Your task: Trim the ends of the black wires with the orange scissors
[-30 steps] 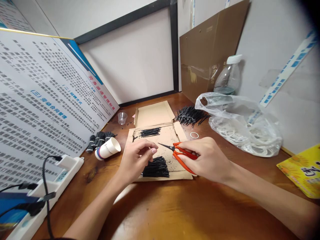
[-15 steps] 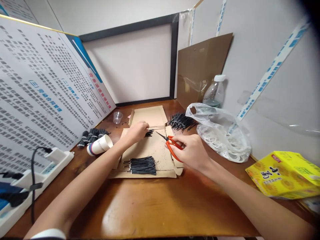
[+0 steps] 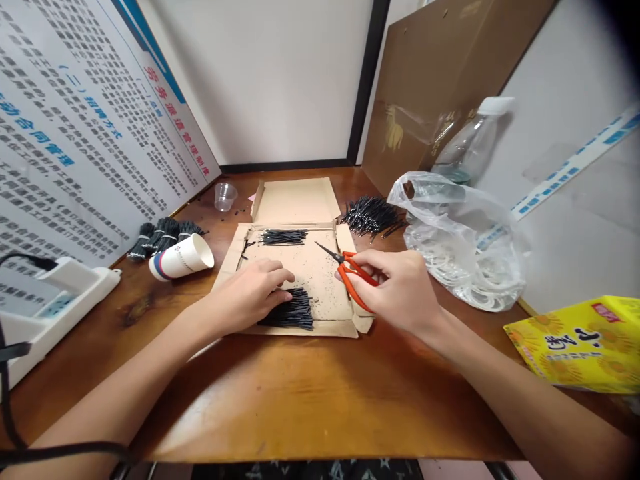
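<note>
A flattened cardboard sheet [image 3: 320, 273] lies on the wooden desk. My left hand [image 3: 250, 293] rests on a near pile of short black wire pieces [image 3: 295, 313], fingers curled over them. My right hand [image 3: 400, 287] is closed on orange-handled snips [image 3: 350, 270], blades pointing left over the cardboard. A smaller row of black pieces [image 3: 283, 237] lies at the far side of the sheet.
A loose heap of black wires [image 3: 373, 217] and a plastic bag of white rings [image 3: 465, 253] sit at the right, with a bottle [image 3: 467, 147] behind. A tipped paper cup [image 3: 183, 259], bundled wires [image 3: 160, 233], a power strip [image 3: 55, 293] at left. Yellow packet [image 3: 580, 343] at right.
My left hand drew back from the far row of black pieces to the near pile. The snips stayed in my right hand. The view moved closer and lower.
</note>
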{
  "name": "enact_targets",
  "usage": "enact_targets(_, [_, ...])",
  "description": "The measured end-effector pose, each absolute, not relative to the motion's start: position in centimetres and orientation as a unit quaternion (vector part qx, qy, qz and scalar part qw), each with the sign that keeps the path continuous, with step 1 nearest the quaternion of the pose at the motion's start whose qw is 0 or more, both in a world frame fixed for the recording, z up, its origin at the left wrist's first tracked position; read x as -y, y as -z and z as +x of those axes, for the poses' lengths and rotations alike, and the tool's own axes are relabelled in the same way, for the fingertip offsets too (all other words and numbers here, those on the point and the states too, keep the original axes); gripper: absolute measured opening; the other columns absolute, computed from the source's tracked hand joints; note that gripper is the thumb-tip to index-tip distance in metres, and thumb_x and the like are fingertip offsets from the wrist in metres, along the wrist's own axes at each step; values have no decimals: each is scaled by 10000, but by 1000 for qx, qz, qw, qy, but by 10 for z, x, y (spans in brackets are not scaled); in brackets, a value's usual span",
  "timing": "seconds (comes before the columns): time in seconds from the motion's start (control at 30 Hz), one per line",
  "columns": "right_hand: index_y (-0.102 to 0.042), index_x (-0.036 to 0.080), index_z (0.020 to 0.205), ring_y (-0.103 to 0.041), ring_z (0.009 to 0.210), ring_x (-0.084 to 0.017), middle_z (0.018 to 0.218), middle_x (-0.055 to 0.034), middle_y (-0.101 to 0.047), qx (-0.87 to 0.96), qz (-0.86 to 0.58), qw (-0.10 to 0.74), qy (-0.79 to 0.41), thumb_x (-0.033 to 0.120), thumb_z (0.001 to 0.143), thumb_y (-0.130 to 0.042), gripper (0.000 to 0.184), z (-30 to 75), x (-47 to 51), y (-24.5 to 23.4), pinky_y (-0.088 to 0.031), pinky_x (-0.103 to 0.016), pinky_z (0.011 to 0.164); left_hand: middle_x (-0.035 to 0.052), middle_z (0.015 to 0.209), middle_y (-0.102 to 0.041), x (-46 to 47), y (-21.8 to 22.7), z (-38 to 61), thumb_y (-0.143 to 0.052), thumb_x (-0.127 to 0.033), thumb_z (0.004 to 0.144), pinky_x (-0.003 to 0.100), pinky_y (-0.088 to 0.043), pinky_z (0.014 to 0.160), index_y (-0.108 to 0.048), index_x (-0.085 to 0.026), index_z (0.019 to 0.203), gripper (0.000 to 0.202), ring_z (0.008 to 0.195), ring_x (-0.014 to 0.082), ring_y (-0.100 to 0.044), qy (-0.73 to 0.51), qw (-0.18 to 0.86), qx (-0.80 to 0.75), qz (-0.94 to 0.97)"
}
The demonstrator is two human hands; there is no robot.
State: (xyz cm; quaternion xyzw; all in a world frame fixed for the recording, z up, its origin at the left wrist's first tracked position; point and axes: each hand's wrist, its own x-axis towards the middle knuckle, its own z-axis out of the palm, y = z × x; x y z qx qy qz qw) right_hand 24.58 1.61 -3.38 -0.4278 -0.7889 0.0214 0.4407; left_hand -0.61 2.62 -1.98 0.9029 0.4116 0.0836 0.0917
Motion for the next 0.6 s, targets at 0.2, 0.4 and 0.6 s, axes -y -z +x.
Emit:
enact_targets(0.2, [-680,161,694,-445,425,-93,493,-2,-574,792,-445,418,-28,276,831,-597,197,247,-13,35,-316,-250,443,68,825,-639,-28,24,-6,-540,-108,871,322,-442,730,-675,-151,830,147,781,196,-574,-77,122,-409,901])
enact_targets(0.4, [-680,167,702,-433,416,-95,496,-7,-588,798,-444,407,-27,289,841,-586,207,245,-12,35,-316,-254,437,47,748,-610,-26,27,-4,-506,-50,828,304,-409,673,-608,-156,726,179,710,175,-536,-130,141,-420,887])
enact_targets(0.6, [-671,167,692,-398,403,-82,488,9,-564,807,-427,407,-32,298,826,-610,198,246,-12,34,-298,-245,427,3,689,-600,-25,19,-2,-500,-38,821,260,-413,622,-570,-166,754,161,642,142,-531,-211,154,-455,851])
